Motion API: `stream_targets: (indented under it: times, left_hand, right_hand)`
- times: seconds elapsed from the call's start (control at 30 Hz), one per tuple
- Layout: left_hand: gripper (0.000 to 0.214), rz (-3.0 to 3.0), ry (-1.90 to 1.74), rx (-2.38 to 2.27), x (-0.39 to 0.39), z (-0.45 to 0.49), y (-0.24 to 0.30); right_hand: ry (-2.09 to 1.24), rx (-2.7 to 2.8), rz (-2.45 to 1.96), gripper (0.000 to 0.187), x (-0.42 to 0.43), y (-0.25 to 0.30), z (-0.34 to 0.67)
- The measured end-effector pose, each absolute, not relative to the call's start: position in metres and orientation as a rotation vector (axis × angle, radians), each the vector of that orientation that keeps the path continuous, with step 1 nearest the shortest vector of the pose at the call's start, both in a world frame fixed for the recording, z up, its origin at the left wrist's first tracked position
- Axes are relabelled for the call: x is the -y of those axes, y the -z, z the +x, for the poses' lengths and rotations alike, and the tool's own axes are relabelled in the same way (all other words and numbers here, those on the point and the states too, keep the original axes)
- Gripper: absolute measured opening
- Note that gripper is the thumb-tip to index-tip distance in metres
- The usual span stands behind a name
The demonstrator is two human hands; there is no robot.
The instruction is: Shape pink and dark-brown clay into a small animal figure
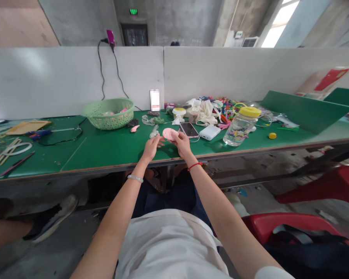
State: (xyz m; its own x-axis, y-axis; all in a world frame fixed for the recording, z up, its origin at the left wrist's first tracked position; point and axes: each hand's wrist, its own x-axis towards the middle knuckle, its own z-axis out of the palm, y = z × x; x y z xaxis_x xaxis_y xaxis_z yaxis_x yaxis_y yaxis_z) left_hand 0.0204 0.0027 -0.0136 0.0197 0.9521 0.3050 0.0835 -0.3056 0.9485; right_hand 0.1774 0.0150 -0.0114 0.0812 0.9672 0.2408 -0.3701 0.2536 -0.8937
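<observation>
A pink oval piece (169,134) is held low over the green surface (110,151), toward its front edge. It is grasped at its right side by the right hand (182,144), with the fingers closed on it. The left hand (151,148) is open, its fingers extended toward the piece and ending just beside it; whether they touch it cannot be told. A translucent scrap (154,131) lies just beyond the left hand, and a small pink scrap (134,128) lies farther left. A phone (189,130) and a white power bank (209,132) lie just beyond the right hand. A green basket (109,113) stands toward the back edge, and a clear jar (240,128) with a yellow lid stands to the right.
</observation>
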Motion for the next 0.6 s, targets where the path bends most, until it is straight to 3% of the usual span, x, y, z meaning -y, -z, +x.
stream_targets:
  times: [0.33, 0.6]
  left_hand:
    - [0.056, 1.488, -1.342, -1.14, -0.0036, 0.0191, 0.014]
    - [0.043, 1.477, -1.367, -1.115, -0.0026, 0.0193, 0.0139]
  right_hand:
    - [-1.094, 1.095, -0.818, 0.049, -0.0161, 0.0134, 0.1748]
    - [-1.092, 1.184, -0.839, 0.047, -0.0156, 0.014, 0.1776]
